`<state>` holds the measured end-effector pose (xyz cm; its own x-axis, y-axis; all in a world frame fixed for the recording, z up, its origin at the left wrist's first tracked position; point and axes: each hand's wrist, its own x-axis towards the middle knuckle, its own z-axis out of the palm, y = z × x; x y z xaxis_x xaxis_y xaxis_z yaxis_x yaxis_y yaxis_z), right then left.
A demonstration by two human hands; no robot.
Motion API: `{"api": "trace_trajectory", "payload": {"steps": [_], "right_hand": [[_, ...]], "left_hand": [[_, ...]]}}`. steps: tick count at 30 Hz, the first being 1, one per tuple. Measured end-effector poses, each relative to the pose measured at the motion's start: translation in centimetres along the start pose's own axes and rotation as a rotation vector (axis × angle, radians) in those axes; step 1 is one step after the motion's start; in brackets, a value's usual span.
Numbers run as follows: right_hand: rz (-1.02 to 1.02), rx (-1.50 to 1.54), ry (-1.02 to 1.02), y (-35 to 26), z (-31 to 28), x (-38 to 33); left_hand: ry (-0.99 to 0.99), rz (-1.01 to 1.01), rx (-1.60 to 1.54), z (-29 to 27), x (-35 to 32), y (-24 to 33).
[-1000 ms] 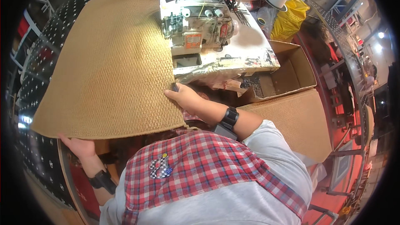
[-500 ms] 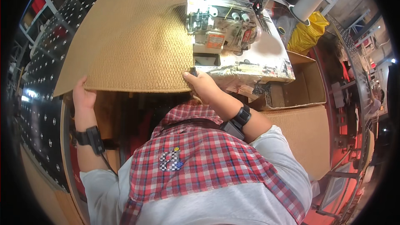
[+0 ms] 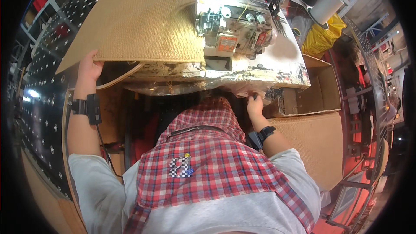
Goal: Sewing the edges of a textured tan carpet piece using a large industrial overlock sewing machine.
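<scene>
Sewing machine (image 3: 232, 21) blocks the bench (image 3: 286, 60) centre; woven mat (image 3: 147, 17) covers the left (right strip bare).

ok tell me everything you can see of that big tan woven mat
The tan woven mat is a large coarse-textured sheet, looking like jute or sisal. It lies flat across the worktable, with its near edge overhanging. Its right end reaches the sewing machine. The left hand grips its near left corner.
</scene>
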<state>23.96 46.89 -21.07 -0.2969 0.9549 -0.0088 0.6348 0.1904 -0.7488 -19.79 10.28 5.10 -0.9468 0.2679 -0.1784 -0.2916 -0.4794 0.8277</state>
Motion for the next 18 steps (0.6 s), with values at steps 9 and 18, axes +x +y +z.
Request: {"api": "trace_trajectory", "payload": {"steps": [9, 18], "right_hand": [[-0.159, -0.599, -0.044, 1.6, 2.9, 11.3], [0.071, -1.240, -0.199, 11.2, 1.0, 13.0]], "left_hand": [[0.014, 0.071, 0.108, 2.3, 5.7, -0.9], [-0.099, 0.104, 0.205, 4.6, 13.6, -2.1]]}}
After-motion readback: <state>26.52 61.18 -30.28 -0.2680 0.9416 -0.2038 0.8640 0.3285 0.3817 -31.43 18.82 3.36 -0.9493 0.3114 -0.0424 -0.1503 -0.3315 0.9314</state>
